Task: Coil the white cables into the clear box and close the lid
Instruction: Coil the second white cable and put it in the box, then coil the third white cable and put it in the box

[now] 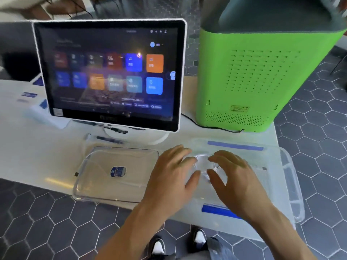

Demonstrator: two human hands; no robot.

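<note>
A clear plastic box (287,177) with blue latches stands at the table's front right corner. Both of my hands reach down into it. My left hand (172,173) and my right hand (229,171) curl their fingers around a blurred bundle of white cable (201,163) between them inside the box. How tightly each hand grips is hard to tell through the blur. The clear lid (97,192), bearing a blue sticker, lies flat on the table to the left of the box, with a thin white cable (88,141) running behind it.
A touchscreen monitor (110,72) on a white stand rises behind the lid. A tall green machine (249,77) stands behind the box, with a black cord (212,126) along its base. Blue-and-white papers (30,95) lie at far left. My shoes show below the table edge.
</note>
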